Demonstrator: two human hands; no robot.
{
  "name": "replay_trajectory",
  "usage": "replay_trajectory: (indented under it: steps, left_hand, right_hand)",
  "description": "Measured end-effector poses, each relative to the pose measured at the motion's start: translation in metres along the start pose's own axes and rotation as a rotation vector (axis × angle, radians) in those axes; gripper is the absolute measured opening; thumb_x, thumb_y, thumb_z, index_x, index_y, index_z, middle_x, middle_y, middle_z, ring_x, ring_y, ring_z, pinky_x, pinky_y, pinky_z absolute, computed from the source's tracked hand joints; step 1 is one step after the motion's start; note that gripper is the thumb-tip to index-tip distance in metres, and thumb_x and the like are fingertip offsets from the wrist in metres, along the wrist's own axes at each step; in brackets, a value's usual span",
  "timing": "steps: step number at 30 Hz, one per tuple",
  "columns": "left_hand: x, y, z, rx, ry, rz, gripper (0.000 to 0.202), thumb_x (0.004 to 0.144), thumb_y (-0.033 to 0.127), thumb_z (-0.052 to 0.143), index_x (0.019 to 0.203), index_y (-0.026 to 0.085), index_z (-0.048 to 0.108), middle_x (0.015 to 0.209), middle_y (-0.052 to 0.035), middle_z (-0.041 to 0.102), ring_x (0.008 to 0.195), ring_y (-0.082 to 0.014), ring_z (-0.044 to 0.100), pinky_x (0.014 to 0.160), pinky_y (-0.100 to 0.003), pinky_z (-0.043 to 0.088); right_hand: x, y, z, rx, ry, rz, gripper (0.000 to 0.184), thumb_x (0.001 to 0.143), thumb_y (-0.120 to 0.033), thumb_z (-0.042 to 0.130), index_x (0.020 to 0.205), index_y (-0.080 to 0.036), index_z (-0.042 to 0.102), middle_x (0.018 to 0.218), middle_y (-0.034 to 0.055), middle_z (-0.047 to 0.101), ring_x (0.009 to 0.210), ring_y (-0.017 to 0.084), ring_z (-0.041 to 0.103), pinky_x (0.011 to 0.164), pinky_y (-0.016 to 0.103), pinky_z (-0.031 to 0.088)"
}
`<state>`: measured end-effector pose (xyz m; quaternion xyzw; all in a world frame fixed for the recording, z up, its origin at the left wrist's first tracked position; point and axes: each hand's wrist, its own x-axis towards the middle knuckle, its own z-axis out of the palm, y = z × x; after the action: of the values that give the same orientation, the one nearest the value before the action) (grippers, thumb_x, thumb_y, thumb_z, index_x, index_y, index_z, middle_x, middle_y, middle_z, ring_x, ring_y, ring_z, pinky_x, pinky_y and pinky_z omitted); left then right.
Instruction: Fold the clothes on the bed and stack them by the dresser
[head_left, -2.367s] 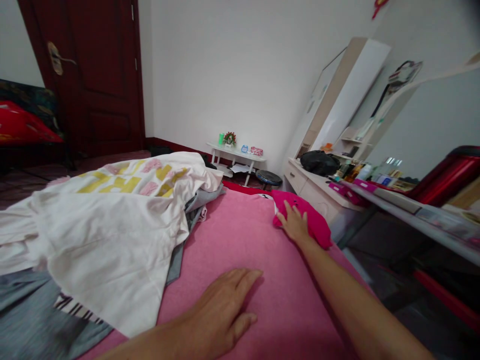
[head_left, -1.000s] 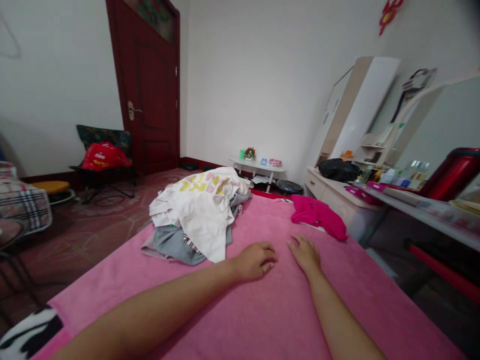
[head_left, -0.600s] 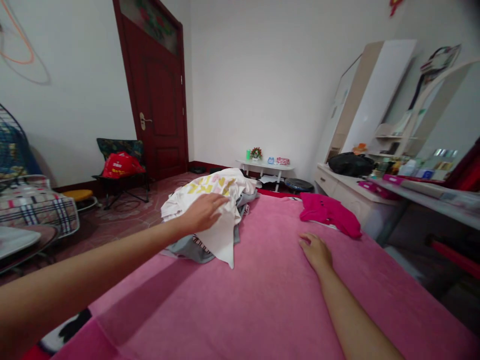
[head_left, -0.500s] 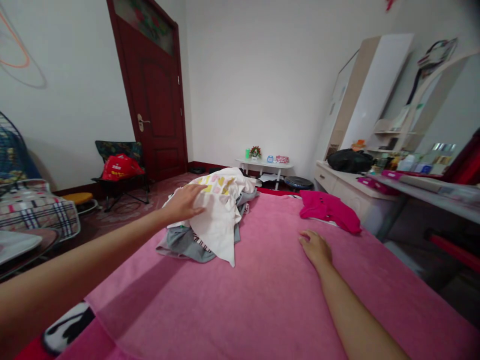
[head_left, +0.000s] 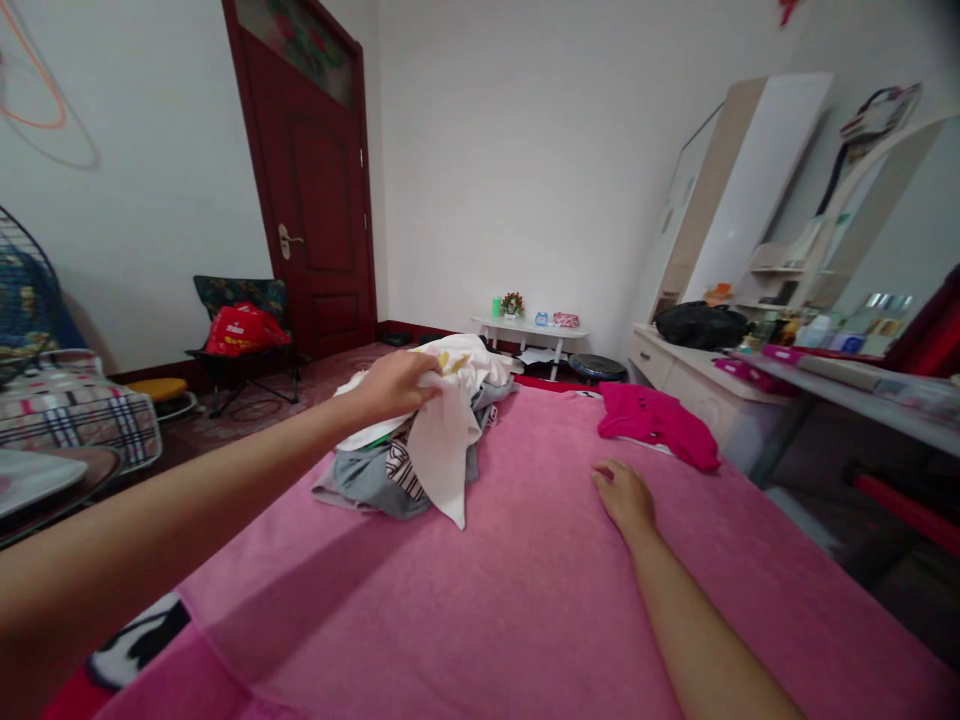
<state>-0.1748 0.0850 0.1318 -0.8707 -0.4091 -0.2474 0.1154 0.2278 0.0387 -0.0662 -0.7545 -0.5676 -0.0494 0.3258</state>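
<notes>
Far left: pale tray (head_left: 34, 480) at the edge of view, plaid cover (head_left: 82, 415) behind it, then a yellow stool (head_left: 156, 388). Next, camouflage folding chair (head_left: 241, 288) with a red bag (head_left: 241, 330) on its seat, near the dark red door (head_left: 319, 200). Pink blanket (head_left: 525, 580) fills the foreground; patterned white-and-black corner (head_left: 139, 640) shows at its lower left. Left arm reaches in from the left; left hand (head_left: 401, 383) has fingers and thumb pinched on the white shirt (head_left: 444, 440), which lies on top of the clothes pile on the blanket's far left part. Shirt is bunched at the grip, a pointed end hanging down toward the blanket. Under it: grey garment (head_left: 367, 482) and a striped piece (head_left: 403, 468) poking out. Beyond the bed, small white table (head_left: 529, 327) by the wall, round black stool (head_left: 597, 367) right of it. Right hand (head_left: 628, 495) is at the blanket, well apart from the left, fingers slack and slightly curled; can't confirm contact. Hot pink garment (head_left: 660, 425) lies crumpled just past it, near the blanket's far right edge. Right of that: white dresser (head_left: 667, 370) carrying a black bag (head_left: 701, 325).
</notes>
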Motion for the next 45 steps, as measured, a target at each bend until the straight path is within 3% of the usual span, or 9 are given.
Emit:
replay_trajectory:
  steps: [4,10,13,19,28,32,37,41,45]
  left_hand:
    - [0.013,0.089,-0.004,-0.255,0.066,0.200,0.022,0.072,0.017,0.061,0.092,0.018,0.068,0.090,-0.0048,0.069,0.082,-0.0217,0.063,0.074,-0.029,0.046]
    - [-0.011,0.168,0.061,-0.723,-0.146,0.492,0.049,0.079,0.038,0.067,0.121,0.015,0.056,0.113,-0.0105,0.065,0.099,-0.0220,0.062,0.086,-0.030,0.048]
    - [-0.012,0.154,0.097,-0.650,-0.078,0.459,0.047,0.084,0.034,0.062,0.127,0.018,0.053,0.123,-0.0124,0.060,0.111,-0.0250,0.057,0.096,-0.036,0.044]
    - [-0.004,0.070,0.156,-0.613,0.123,-0.155,0.031,0.077,0.012,0.059,0.106,0.017,0.067,0.111,-0.0100,0.065,0.107,-0.0240,0.059,0.099,-0.040,0.043]
    - [-0.016,0.044,0.181,-0.711,0.083,-0.285,0.027,0.077,0.010,0.054,0.098,0.016,0.069,0.099,-0.0056,0.071,0.094,-0.0187,0.065,0.090,-0.032,0.050]
    - [-0.018,0.048,0.173,-0.713,0.086,-0.245,0.026,0.076,0.010,0.055,0.096,0.016,0.070,0.100,-0.0057,0.070,0.097,-0.0201,0.063,0.093,-0.034,0.048]
    - [-0.019,0.053,0.169,-0.742,0.108,-0.215,0.025,0.084,0.019,0.050,0.100,0.015,0.069,0.102,-0.0079,0.069,0.098,-0.0212,0.062,0.092,-0.035,0.047]
    - [-0.021,0.059,0.172,-0.658,0.060,-0.052,0.032,0.089,0.032,0.049,0.115,0.019,0.065,0.114,-0.0085,0.066,0.106,-0.0225,0.059,0.096,-0.036,0.044]
    - [-0.025,0.069,0.176,-0.459,-0.016,0.109,0.043,0.084,0.035,0.058,0.124,0.018,0.059,0.122,-0.0123,0.062,0.113,-0.0275,0.055,0.098,-0.041,0.040]
  right_hand:
    - [0.002,0.002,-0.001,0.378,0.090,0.103,0.036,0.079,-0.042,0.050,0.096,-0.017,0.070,0.093,0.0091,0.072,0.088,0.024,0.066,0.081,0.035,0.048]
    - [-0.004,-0.007,-0.015,0.864,0.108,0.224,0.038,0.070,-0.048,0.060,0.084,-0.015,0.069,0.081,0.0092,0.072,0.070,0.024,0.067,0.066,0.034,0.052]
    - [-0.010,-0.014,-0.020,1.002,0.083,0.234,0.035,0.067,-0.046,0.064,0.081,-0.014,0.067,0.082,0.0089,0.071,0.067,0.021,0.066,0.064,0.033,0.053]
    - [-0.006,-0.044,-0.037,0.985,-0.051,0.298,0.036,0.060,-0.044,0.068,0.081,-0.014,0.067,0.078,0.0073,0.069,0.066,0.018,0.063,0.060,0.028,0.049]
    - [-0.058,-0.177,-0.072,0.382,-0.788,-0.484,0.064,0.050,-0.036,0.082,0.111,-0.026,0.067,0.106,0.0047,0.069,0.087,0.023,0.062,0.077,0.033,0.047]
    - [-0.072,-0.194,-0.068,0.157,-0.591,-0.505,0.007,0.067,-0.022,0.066,0.072,-0.022,0.071,0.083,0.0035,0.071,0.082,0.024,0.064,0.071,0.031,0.045]
    - [-0.024,-0.158,-0.096,0.806,-0.292,0.071,0.009,0.073,-0.024,0.054,0.067,-0.018,0.057,0.049,-0.0027,0.057,0.039,0.012,0.055,0.038,0.019,0.035]
    - [0.005,-0.126,-0.126,1.274,0.203,0.462,0.005,0.070,-0.018,0.055,0.075,-0.015,0.054,0.060,0.0000,0.063,0.049,0.014,0.064,0.041,0.017,0.045]
    - [0.014,-0.111,-0.140,1.465,0.405,0.574,0.009,0.073,-0.009,0.047,0.077,-0.015,0.053,0.065,0.0011,0.064,0.055,0.012,0.066,0.053,0.020,0.055]
